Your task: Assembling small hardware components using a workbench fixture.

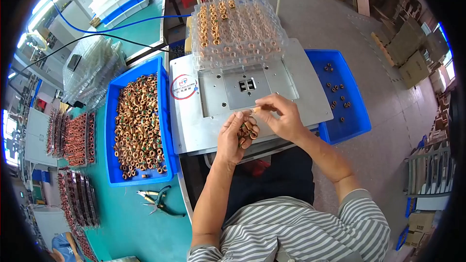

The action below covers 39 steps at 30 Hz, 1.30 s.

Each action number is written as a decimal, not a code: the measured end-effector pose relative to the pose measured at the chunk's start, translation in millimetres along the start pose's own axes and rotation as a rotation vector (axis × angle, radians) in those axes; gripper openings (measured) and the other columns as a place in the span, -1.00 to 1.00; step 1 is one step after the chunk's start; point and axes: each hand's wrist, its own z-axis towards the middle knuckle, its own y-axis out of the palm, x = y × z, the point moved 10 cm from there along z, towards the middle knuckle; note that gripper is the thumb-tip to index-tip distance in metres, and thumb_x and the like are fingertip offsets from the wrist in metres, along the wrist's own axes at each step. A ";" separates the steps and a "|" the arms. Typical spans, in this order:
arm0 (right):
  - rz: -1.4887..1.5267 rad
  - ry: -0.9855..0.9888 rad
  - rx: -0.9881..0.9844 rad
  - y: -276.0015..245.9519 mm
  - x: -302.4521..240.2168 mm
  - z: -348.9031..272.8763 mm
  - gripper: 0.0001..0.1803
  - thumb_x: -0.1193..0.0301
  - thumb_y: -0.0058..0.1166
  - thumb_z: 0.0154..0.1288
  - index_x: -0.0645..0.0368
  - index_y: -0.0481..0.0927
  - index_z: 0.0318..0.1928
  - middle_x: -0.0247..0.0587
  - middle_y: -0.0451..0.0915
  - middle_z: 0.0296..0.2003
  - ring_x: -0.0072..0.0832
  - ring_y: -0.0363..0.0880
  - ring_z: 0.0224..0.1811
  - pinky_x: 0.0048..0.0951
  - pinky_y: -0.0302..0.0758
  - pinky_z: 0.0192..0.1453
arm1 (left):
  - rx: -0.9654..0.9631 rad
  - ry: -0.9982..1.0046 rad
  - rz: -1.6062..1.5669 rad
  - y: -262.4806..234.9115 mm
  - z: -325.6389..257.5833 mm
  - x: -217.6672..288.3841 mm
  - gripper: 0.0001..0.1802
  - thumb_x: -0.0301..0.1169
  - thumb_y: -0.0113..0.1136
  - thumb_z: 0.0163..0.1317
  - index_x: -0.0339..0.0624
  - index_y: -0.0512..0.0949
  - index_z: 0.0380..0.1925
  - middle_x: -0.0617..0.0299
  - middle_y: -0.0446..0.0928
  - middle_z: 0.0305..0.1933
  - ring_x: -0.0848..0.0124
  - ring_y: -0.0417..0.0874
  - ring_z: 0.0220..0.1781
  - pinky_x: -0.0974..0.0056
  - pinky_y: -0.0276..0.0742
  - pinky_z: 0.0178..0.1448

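My left hand [230, 138] is closed around a handful of copper-wound toroidal coils [247, 135], held above the near edge of a metal machine plate [194, 126]. Thumb and forefinger of my right hand [282, 117] pinch a small copper-coloured piece [256, 109] at the left fingertips. It looks like one more coil, though the fingers partly cover it. Just beyond the hands, the plate has a recessed square fixture [246, 86]. Behind that stands a stack of clear plastic trays [238, 51], the top one with upright coils [213, 24] in its left rows.
A blue bin [167, 131] heaped with coils stands to the left on a green bench [116, 233]. Pliers [162, 204] lie near it. At the right, another blue bin [357, 116] holds scattered coils. Stacked clear trays [92, 63] and racks of red parts [80, 140] sit far left.
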 end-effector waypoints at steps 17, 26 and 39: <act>0.635 0.602 0.115 58.2 16.1 -46.8 -0.80 0.46 0.26 0.28 0.33 0.58 -0.18 -0.28 0.59 -0.41 -0.65 0.52 -0.44 -0.61 0.47 -0.38 | 0.066 -0.068 0.034 -19.6 -55.2 9.9 -0.72 -0.19 0.02 0.46 -0.19 0.51 -0.17 0.20 0.57 -0.38 0.51 0.55 -0.48 0.56 0.22 -0.64; 0.267 0.444 -0.076 42.5 30.0 -93.3 -0.83 0.49 0.27 0.24 0.26 0.62 -0.17 -0.24 0.60 -0.43 -0.56 0.60 -0.39 -0.53 0.51 -0.30 | 0.260 0.004 -0.093 -38.0 -76.3 -6.6 -0.78 -0.22 0.11 0.40 -0.14 0.51 -0.17 0.14 0.60 -0.42 0.54 0.50 -0.62 0.56 0.18 -0.67; -0.425 0.004 -0.892 225.4 19.2 -136.5 -0.74 0.49 -0.02 0.18 0.23 0.60 -0.12 -0.05 0.54 -0.12 -0.13 0.63 -0.14 -0.16 0.64 -0.09 | 0.909 0.623 0.723 -169.0 -172.3 238.5 -0.78 -0.27 0.15 0.39 -0.22 0.54 -0.29 0.30 0.54 -0.49 0.62 0.47 -0.57 0.51 0.26 -0.59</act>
